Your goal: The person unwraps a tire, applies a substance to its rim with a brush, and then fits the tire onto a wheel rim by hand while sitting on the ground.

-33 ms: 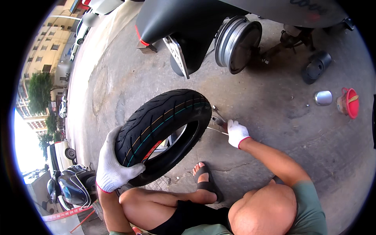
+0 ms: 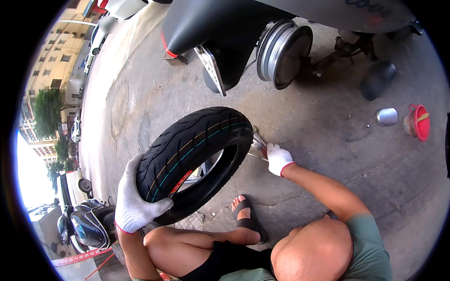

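The right hand [image 2: 280, 159] has shifted slightly to the left, nearer the tire [image 2: 201, 133], bringing its tools along; the tire and the left hand [image 2: 137, 196] hardly differ from the earlier frame.

At the far left rises a yellowish building [image 2: 56, 51]. A scooter [image 2: 225, 28] with a dark body spans the top, its bare wheel [image 2: 276, 56] showing a silvery rim. A parked motorbike [image 2: 91, 222] stands at the lower left.

The tire is in front of the person, over the ground [image 2: 154, 70], tilted and black, with orange and teal lines along its tread; whether it rests on anything I cannot tell. The gloved left hand is clamped on its near left side, thumb over the sidewall, fingers on the tread side. The gloved right hand, just beyond the tire's right edge, has its fingers curled together on slim tools [image 2: 260, 140]. Their far ends lie right by the tire; contact is unclear.

Farther right on the ground are a red bucket [image 2: 424, 131], a silvery tin [image 2: 387, 117] and a tiny metal piece [image 2: 368, 125].
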A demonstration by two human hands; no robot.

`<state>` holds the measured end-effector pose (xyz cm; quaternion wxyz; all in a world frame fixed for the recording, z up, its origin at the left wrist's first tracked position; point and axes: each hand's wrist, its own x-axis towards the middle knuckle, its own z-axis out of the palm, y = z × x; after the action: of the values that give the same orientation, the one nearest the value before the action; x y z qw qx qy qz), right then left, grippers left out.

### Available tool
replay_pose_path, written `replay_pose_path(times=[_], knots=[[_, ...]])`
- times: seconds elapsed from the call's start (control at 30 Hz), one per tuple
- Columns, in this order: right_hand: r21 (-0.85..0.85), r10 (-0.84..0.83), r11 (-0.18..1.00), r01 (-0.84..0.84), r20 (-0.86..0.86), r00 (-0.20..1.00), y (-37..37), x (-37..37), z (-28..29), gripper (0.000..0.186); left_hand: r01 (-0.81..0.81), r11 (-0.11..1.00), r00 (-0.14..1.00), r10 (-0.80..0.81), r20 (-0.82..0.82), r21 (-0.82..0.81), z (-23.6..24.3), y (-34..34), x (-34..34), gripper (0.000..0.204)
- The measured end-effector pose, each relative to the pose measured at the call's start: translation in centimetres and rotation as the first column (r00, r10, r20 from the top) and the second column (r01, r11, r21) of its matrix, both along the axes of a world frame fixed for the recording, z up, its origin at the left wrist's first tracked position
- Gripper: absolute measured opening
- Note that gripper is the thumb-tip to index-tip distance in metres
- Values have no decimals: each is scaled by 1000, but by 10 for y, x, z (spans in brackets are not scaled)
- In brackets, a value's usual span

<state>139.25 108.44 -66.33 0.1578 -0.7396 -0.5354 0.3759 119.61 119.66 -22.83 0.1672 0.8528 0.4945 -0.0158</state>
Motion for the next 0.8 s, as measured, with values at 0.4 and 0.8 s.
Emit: replay_pose_path(times=[0.4,0.8], knots=[[117,-203,959,260,-358,911,-57,24,-10,58,-35,993,994,46,97,-109,-2,-10,44,101],[-77,-125,992,98,-588,799,-120,11,-15,45,166,968,980,-139,144,-191,-39,-37,119,101]])
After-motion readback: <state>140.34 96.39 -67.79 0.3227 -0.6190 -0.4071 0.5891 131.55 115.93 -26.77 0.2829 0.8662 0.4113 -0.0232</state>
